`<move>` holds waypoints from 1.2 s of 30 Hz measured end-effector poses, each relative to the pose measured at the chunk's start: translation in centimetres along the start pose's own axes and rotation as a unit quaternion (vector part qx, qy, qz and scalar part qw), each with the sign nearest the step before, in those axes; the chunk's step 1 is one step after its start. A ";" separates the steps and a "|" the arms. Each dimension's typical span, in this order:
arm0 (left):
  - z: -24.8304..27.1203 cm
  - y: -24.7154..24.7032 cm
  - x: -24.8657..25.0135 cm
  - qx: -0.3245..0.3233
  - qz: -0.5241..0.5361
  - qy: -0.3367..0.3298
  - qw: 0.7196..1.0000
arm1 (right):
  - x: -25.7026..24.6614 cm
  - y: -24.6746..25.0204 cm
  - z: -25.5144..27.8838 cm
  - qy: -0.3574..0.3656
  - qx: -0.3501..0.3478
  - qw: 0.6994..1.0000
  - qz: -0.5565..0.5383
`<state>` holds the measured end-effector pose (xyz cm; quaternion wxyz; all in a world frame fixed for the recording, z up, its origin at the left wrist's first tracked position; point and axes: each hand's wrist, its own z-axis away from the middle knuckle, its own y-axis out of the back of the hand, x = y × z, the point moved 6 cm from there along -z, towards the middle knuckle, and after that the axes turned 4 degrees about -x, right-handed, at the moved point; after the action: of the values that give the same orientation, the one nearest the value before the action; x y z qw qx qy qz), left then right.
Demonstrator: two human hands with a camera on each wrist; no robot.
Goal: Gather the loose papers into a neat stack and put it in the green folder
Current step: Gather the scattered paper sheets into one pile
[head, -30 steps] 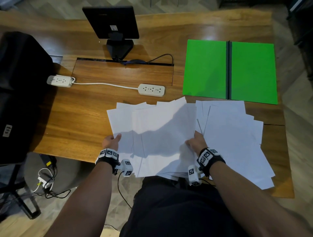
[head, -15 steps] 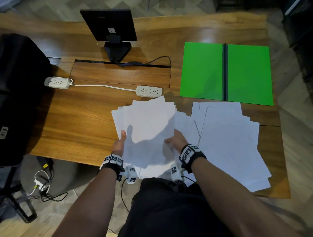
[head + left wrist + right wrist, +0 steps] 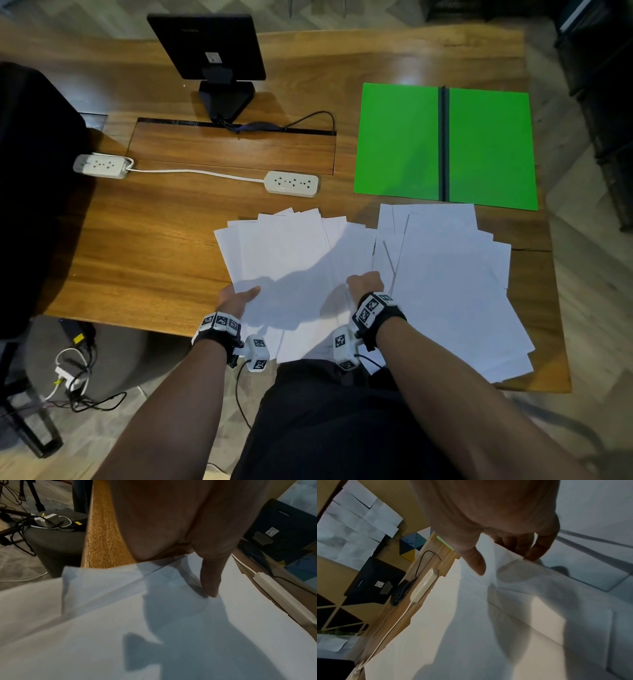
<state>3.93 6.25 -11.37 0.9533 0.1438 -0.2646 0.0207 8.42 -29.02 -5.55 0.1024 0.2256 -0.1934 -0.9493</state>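
White loose papers lie in two fanned bunches on the wooden desk: a left bunch [image 3: 291, 257] and a right bunch [image 3: 448, 284]. My left hand [image 3: 238, 297] pinches the left bunch at its left edge, with the thumb [image 3: 210, 584] on top and the fingers hidden beneath. At that bunch's right edge my right hand [image 3: 364, 282] grips it, its fingers [image 3: 537, 550] curled over the raised edge and the thumb [image 3: 476, 563] above. The green folder [image 3: 400, 144] lies open and flat at the back right, apart from the papers.
A white power strip [image 3: 292, 184] lies just beyond the left bunch, cabled to a second strip [image 3: 101, 166] at the left. A black monitor [image 3: 209, 44] stands at the back. A black chair [image 3: 30, 192] is at the left. The papers overhang the desk's near edge [image 3: 137, 325].
My hands have come closer together, drawing the spread left sheets into a narrower bunch. The right bunch and the folder have not moved.
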 end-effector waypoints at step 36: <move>1.7 -1.2 1.2 -0.025 0.037 -0.033 0.998 | -2.8 -1.6 -2.8 0.158 -0.013 0.985 0.066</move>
<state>4.19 4.59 -9.66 0.9460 0.1104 -0.3016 0.0447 12.06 -27.70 -7.40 0.1970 0.3586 -0.1764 -0.8953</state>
